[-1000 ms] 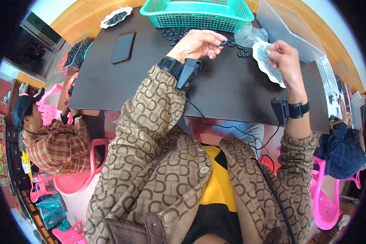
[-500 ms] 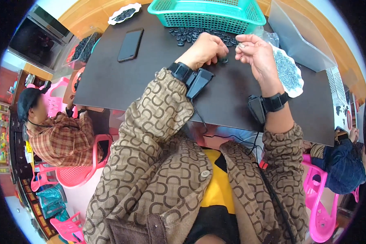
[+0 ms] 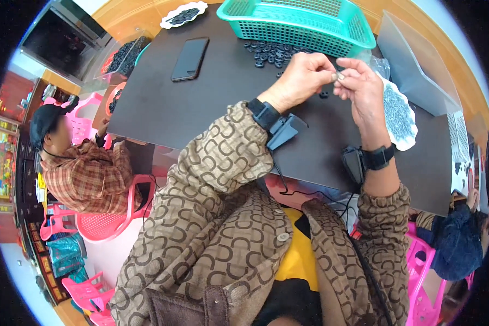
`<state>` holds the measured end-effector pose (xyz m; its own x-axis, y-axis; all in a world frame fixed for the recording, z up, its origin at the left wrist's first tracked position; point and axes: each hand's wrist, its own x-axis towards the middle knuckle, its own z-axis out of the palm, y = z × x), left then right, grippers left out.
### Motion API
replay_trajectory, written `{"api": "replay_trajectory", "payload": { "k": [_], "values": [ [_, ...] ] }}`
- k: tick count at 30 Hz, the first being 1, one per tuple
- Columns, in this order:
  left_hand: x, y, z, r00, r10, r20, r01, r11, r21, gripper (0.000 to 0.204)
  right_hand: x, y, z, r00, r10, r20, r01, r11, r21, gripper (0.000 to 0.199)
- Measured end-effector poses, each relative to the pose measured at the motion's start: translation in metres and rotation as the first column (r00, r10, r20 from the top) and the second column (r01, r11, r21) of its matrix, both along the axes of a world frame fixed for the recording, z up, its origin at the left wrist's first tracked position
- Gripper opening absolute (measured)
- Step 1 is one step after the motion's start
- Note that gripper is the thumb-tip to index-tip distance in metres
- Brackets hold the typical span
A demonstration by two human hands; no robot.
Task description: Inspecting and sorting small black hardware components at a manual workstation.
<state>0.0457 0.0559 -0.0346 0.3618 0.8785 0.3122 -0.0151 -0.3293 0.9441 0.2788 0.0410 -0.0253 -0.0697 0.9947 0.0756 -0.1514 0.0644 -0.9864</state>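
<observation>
A small black piece (image 3: 324, 94) lies on the table (image 3: 157, 117) just on the near side of the left hand (image 3: 308, 77), and left of the right hand (image 3: 365, 95). The left thumb and forefinger are drawn together in a pinch, meeting the bent fingertips of the right hand; anything caught there is too small and too covered for me to tell what either hand grips.

Right of the right hand, near it, a white dish (image 3: 406, 145) holds a bed of slim grey bits (image 3: 397, 115). A heap of black pieces (image 3: 267, 52) lies loose beyond the left hand, and past that stands a green basket (image 3: 301, 37) with openwork sides. Beyond the right hand are a crumpled clear bag (image 3: 381, 66) and, farther right, a clear plastic box (image 3: 418, 68).

Well to the left of the left hand rests a phone (image 3: 190, 61); beyond it, another white dish (image 3: 167, 25) carries dark pieces (image 3: 185, 16).
</observation>
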Motion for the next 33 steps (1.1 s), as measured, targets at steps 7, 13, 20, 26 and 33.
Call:
{"api": "replay_trajectory", "payload": {
  "k": [7, 13, 20, 26, 33],
  "values": [
    [-0.008, -0.020, 0.020, 0.996, 0.039, 0.074, -0.022, 0.974, -0.225, 0.020, -0.020, -0.021, 0.011, 1.000, 0.004, 0.013, -0.005, 0.999, 0.035, 0.028],
    [-0.021, -0.013, 0.011, 0.839, 0.029, 0.543, 0.355, 0.727, -0.587, 0.021, -0.032, -0.034, 0.015, 0.888, -0.227, 0.399, 0.051, 0.913, 0.406, 0.015],
    [-0.023, -0.013, 0.012, 0.874, -0.046, 0.484, 0.363, 0.723, -0.587, 0.024, -0.024, -0.027, 0.017, 0.806, -0.340, 0.485, -0.089, 0.740, 0.666, 0.006],
    [-0.124, 0.036, 0.015, 0.831, 0.463, -0.308, -0.490, 0.872, -0.009, 0.018, 0.000, -0.030, 0.020, 0.870, -0.276, 0.409, 0.059, 0.881, 0.469, 0.007],
    [-0.172, 0.087, -0.038, 0.631, 0.549, -0.548, -0.379, 0.835, 0.400, 0.031, -0.004, -0.027, 0.020, 0.914, -0.161, 0.372, -0.002, 0.916, 0.401, 0.009]
  ]
}}
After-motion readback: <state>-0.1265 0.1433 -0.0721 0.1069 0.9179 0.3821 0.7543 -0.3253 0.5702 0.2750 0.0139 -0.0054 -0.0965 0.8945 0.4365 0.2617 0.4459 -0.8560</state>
